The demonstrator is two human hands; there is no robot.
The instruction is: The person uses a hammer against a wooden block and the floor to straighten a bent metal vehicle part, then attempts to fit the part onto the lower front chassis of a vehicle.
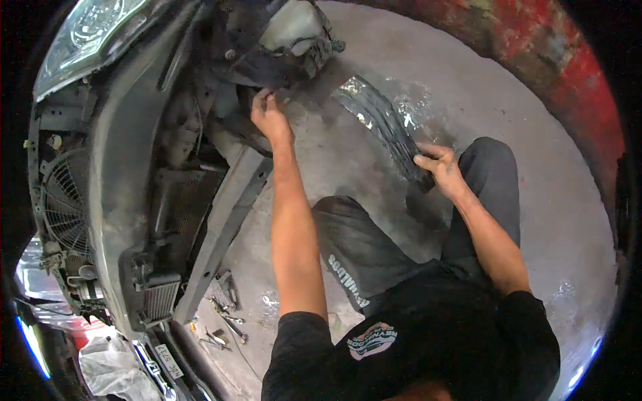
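My left hand point(271, 119) reaches up to the underside of the car's front corner. Its fingers are bent and closed together at the edge of a dark plastic liner point(267, 70); whatever they pinch is too small to make out. My right hand point(441, 168) grips the near end of a long, curved black plastic panel point(381, 123), thumb on top. That panel slants away over the floor, its surface ridged and shiny. A whitish plastic reservoir point(292, 27) sits above my left hand, inside the opened car corner.
The car's front is stripped, showing a bumper beam point(124, 160), a cooling fan point(65, 200), a small finned cooler point(162, 301) and a headlight point(90, 33). Several hand tools point(227, 317) lie on the concrete floor point(548, 200). A worn red surface point(535, 40) curves along the far right.
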